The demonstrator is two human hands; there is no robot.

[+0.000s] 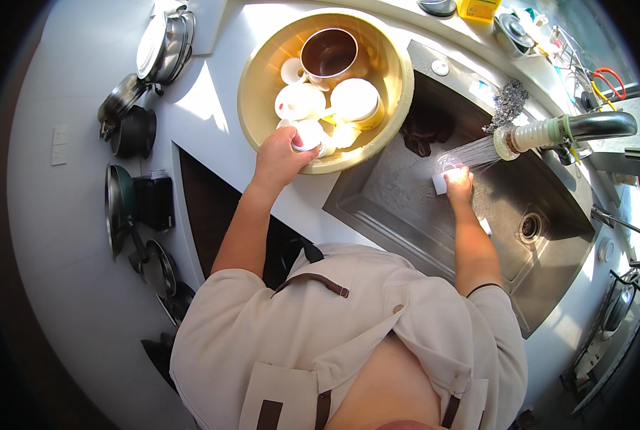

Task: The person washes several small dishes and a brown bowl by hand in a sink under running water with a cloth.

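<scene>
My left hand (pixel 281 156) reaches over the near rim of a large tan plastic basin (pixel 263 75). Its thumb and fingers grip a small white cup (pixel 308 134) inside. Around that cup sit a brown pot (pixel 346 67), a white rounded piece (pixel 299 101), another small white cup (pixel 292 71) and a white and yellow container (pixel 356 99). Over the steel sink (pixel 390 215), my right hand (pixel 459 183) pinches a white sponge-like block (pixel 439 184). Water sprays onto it from the faucet (pixel 537 131), and the splash partly hides a clear round shape there.
A dark brown object (pixel 424 141) lies in the sink's far corner; a white block (pixel 485 226) lies near the drain (pixel 529 227). Behind the faucet sits a metal scouring pad (pixel 508 102). Pots (pixel 131 131) and pans (pixel 116 209) line the left side.
</scene>
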